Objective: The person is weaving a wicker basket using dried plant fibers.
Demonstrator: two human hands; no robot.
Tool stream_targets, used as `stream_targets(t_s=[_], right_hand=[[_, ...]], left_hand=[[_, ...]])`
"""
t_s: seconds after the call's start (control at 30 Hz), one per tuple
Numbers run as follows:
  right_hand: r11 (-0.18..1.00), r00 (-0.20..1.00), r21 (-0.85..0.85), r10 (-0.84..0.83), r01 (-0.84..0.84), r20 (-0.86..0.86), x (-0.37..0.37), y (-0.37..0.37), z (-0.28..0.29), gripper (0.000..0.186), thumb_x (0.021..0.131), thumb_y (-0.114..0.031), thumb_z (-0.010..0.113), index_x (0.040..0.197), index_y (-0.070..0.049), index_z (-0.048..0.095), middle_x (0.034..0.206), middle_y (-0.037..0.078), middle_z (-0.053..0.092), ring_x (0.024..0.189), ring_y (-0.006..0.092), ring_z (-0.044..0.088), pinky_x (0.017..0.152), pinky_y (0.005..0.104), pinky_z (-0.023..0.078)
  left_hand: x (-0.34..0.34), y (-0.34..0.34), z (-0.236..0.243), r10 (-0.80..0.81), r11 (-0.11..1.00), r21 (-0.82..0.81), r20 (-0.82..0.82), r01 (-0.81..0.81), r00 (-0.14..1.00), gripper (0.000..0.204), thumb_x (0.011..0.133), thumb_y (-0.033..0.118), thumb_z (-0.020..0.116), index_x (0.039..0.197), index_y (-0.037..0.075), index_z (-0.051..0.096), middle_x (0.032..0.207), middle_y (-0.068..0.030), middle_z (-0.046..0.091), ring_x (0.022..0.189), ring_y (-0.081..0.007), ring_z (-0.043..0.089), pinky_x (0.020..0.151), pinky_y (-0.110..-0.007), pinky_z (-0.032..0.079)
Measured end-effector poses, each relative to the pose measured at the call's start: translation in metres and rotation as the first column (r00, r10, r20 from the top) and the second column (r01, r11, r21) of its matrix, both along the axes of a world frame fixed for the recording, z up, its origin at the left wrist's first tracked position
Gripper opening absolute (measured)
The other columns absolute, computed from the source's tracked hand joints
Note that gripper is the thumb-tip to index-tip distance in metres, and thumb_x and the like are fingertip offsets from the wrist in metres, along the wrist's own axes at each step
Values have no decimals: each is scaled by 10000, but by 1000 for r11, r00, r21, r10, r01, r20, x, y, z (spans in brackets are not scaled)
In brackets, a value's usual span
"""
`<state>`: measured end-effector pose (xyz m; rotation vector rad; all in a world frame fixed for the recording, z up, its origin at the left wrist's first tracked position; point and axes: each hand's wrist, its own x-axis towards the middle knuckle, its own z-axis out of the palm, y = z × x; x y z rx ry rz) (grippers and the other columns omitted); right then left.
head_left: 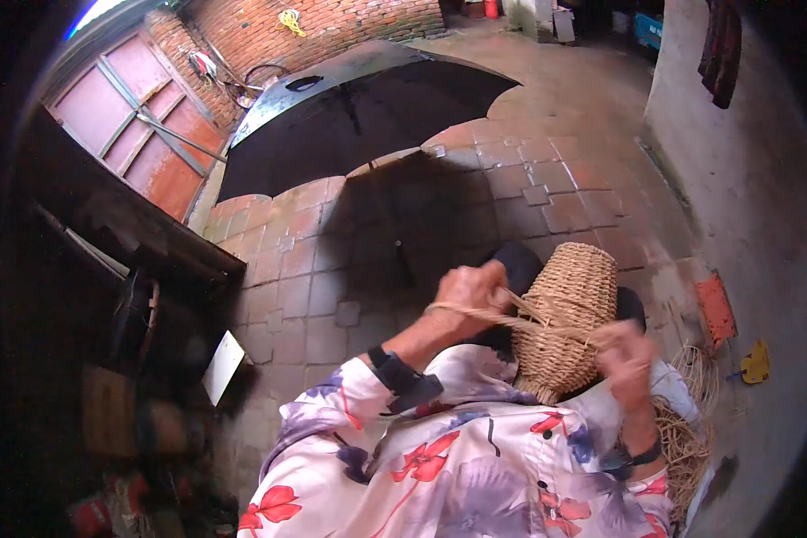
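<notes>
A tan woven straw basket (576,285) lies on my lap, its narrower end with loose fibre toward my body. Straw cord (475,313) stretches across the basket between my two hands. My left hand (472,294), to the left of the basket, is closed on a strand of this cord, which also runs over the wrist. On the right side of the basket my right hand (626,360) is closed around the other end of the cord. Its fingers are somewhat blurred by motion.
An open black umbrella (359,117) rests on the wet tiled floor ahead. Loose straw fibre (686,430) lies at my right, near a red brick (715,308) and a yellow object (755,362) by the wall. A white panel (223,368) stands at the left.
</notes>
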<state>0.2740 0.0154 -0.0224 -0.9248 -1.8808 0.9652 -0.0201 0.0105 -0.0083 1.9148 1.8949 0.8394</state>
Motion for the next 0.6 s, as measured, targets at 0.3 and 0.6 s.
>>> stream_targets(t_s=[0.3,0.6], right_hand=[[378,-8,-804,-903,459,-429,472,75,-185,283,897,-275,646,706,-161,470,645,-30,431,567,117,433,563,311,396],[239,590,-613,-656,753,470,367,-15,-186,536,818,-596,609,1034,-106,615,776,62,617,610,153,536,569,323,442]], left_hand=[[-9,-9,-42,9,968,37,983,249,-181,82,922,159,499,899,95,545,874,-61,644,912,-240,652,867,-402,524],[-17,-13,-27,87,984,-173,708,53,701,142,823,84,679,914,63,573,777,-6,539,668,-93,503,581,-264,427]])
